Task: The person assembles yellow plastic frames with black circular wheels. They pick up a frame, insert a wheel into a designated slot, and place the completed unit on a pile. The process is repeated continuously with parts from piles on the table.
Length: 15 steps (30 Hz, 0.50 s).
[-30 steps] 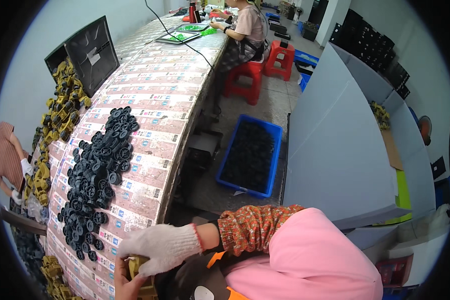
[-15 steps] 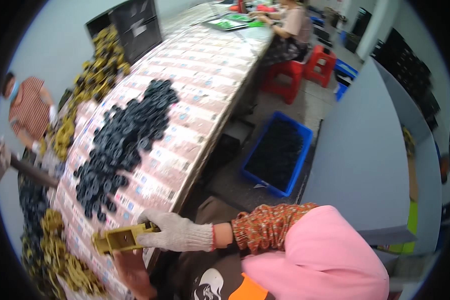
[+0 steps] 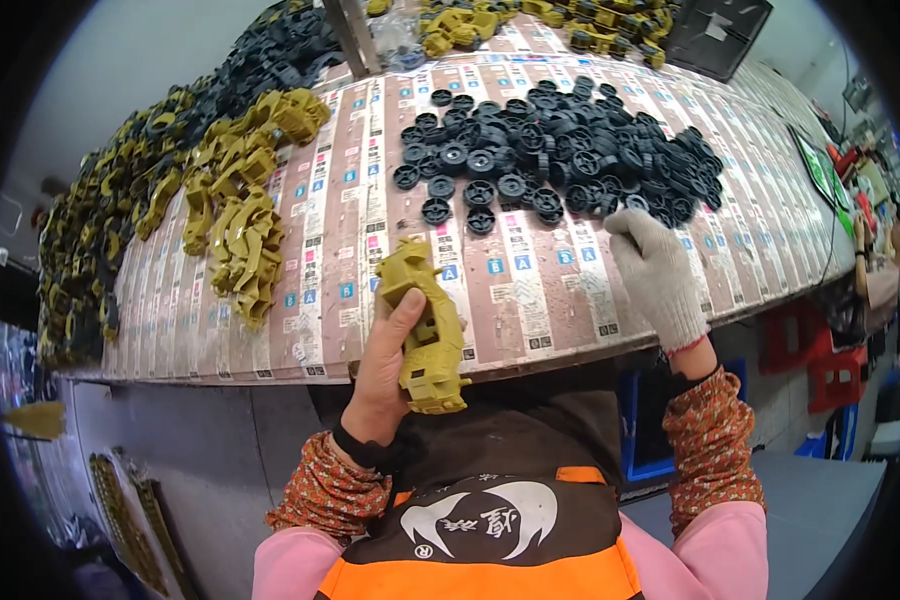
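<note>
I list: left hand [image 3: 382, 358] clasping yellow shell [image 3: 432, 345]; right hand [image 3: 658, 275] half-curled, contents unclear, beside black wheels [image 3: 570, 150] a nudge could scatter.

Assembly workshop: long, pink-and-white sheet-covered workbench [image 3: 510, 325]; round black plastic wheels [image 3: 560, 150] heaped mid-bench, moulded yellow plastic bodies [image 3: 245, 250] piled bench-left, red plastic stools [image 3: 836, 378] near bench's right end.

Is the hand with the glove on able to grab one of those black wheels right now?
Yes, it looks that way: the gloved right hand is at the near edge of the black wheels, and nothing seems to block it. The left hand holds the yellow part off to the side.
</note>
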{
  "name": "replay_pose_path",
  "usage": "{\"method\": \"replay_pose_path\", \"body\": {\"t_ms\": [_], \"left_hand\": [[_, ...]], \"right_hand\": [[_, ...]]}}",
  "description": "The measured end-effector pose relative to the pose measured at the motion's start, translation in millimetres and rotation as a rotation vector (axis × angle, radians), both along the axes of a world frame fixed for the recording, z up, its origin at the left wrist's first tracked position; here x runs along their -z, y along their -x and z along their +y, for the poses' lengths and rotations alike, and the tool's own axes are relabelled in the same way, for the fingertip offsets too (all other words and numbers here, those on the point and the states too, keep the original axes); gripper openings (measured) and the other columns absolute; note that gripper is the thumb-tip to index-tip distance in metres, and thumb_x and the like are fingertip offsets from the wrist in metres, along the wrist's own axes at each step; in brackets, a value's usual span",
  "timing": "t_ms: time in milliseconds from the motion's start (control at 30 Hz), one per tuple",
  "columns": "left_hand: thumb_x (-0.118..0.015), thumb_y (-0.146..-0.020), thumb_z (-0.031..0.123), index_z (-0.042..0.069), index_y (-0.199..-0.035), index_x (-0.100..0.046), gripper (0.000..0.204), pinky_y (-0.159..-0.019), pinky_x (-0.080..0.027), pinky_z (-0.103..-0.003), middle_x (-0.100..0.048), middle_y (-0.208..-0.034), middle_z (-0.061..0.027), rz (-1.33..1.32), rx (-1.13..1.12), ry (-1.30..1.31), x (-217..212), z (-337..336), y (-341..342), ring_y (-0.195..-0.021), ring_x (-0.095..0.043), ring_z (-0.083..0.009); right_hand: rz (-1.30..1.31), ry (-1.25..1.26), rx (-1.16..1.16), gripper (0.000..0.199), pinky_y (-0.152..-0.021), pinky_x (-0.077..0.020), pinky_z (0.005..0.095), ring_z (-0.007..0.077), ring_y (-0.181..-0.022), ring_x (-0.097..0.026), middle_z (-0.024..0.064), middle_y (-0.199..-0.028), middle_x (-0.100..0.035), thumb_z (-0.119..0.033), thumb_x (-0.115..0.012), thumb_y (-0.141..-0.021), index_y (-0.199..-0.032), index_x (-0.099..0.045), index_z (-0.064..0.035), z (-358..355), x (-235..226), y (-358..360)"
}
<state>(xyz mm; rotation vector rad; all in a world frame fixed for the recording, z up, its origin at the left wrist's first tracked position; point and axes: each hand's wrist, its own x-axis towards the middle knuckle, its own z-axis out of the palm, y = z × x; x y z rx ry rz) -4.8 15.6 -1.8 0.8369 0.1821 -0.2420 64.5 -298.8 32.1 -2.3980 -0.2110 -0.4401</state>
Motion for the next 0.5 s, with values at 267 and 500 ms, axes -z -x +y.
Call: {"method": "replay_pose_path", "body": {"t_ms": [267, 500], "left_hand": [[-0.068, -0.107, 0.024, 0.015, -0.15, -0.04, 0.051, -0.08, -0.066, -0.034, -0.063, -0.12, -0.0041, 0.023, 0.006, 0.018, 5, 0, -3, -0.102, -0.072, -0.0169], [-0.068, -0.107, 0.022, 0.015, -0.152, -0.036, 0.056, -0.082, -0.066, -0.035, -0.062, -0.122, -0.0058, 0.038, 0.003, 0.04, 14, 10, -2, -0.103, -0.071, -0.0177]], "right_hand": [[0.119, 0.501, -0.007, 0.034, -0.09, -0.0574, 0.0492, 0.0402, -0.103, -0.07, 0.021, -0.109, -0.068, -0.034, -0.071, -0.094, -0.109, -0.071, -0.0037, 56, 1, -71], [0.083, 0.375, 0.01, 0.036, -0.089, -0.0551, 0.0469, 0.041, -0.106, -0.066, 0.0189, -0.104, -0.065, -0.013, -0.078, -0.083, -0.113, -0.06, -0.004, 65, 14, -82]]}}
